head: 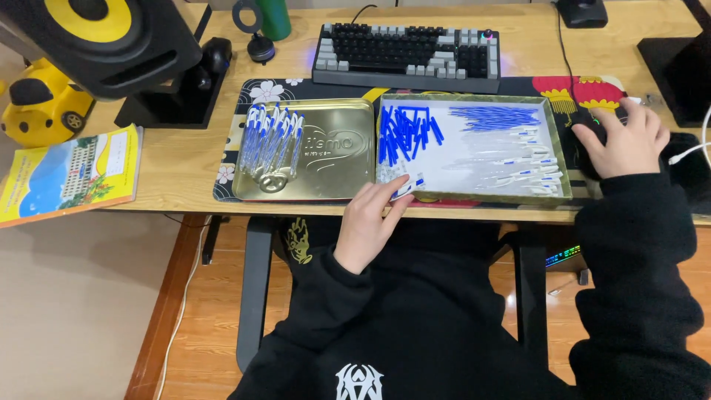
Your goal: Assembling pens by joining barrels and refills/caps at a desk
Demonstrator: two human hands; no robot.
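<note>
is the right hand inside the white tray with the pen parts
No, the right hand rests on a dark mouse beside the tray, outside its right rim, while the left hand is at its front edge.
</note>
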